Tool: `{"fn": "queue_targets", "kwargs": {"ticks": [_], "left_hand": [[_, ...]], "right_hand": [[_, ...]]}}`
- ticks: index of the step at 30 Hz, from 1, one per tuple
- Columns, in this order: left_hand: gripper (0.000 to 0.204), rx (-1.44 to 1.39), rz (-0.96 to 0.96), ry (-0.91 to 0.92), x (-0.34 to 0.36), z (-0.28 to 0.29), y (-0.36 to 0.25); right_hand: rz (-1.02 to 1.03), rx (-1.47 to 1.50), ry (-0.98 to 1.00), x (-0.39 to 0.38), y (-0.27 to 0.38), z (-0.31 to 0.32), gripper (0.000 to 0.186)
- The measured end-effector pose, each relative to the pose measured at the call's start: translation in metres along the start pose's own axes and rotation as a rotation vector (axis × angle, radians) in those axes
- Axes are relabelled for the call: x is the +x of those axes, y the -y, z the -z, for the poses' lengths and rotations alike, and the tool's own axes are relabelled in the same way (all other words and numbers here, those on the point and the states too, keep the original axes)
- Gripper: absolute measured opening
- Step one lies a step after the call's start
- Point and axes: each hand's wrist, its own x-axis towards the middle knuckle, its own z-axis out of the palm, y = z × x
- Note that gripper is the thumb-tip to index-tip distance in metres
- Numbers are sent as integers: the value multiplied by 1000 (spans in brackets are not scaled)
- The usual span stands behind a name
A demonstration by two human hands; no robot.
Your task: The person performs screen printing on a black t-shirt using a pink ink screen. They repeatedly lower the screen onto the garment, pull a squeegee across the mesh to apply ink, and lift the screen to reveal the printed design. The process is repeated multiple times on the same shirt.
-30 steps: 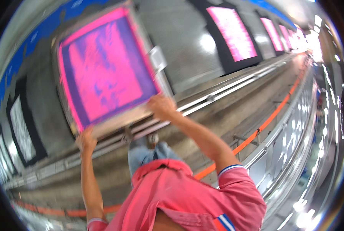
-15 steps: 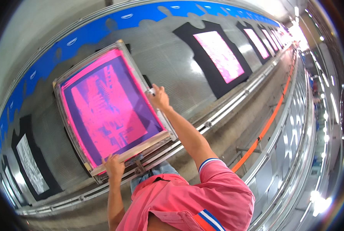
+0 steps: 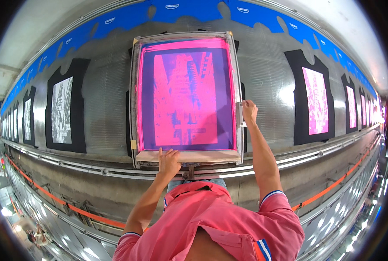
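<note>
A screen frame [image 3: 137, 108] with a pink-and-purple mesh lies on the long grey printing table [image 3: 263, 65], over black fabric that peeks out at its sides. A pale wooden bar [image 3: 207, 156] lies along its near edge. My left hand [image 3: 168, 163] grips that bar left of its middle, fingers over it. My right hand [image 3: 249, 112] is closed on a pale metal handle [image 3: 241, 122] at the frame's right side.
Black shirts with white prints [image 3: 79, 108] lie to the left, others with pink prints [image 3: 300, 113] to the right. A metal rail [image 3: 289, 162] runs along the near edge, with an orange strip [image 3: 81, 214] below. A person [image 3: 37, 235] is small at lower left.
My view has swung round to sit square to the frame. My right hand has moved from the frame's near right corner up to the side handle; the left stays on the near edge.
</note>
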Motion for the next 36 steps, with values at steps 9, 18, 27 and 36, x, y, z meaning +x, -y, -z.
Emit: {"fn": "queue_targets", "kwargs": {"ticks": [9, 18, 27, 36], "left_hand": [[43, -18, 53, 2, -1, 11, -5], [45, -57, 68, -32, -16, 20, 4], [36, 39, 200, -172, -68, 92, 165], [30, 35, 154, -265, -125, 149, 349]], "right_hand": [[33, 34, -27, -1, 10, 10, 31], [23, 186, -53, -20, 54, 35, 44], [107, 175, -45, -122, 200, -67, 46], [104, 183, 49, -225, 331, -166, 55]]}}
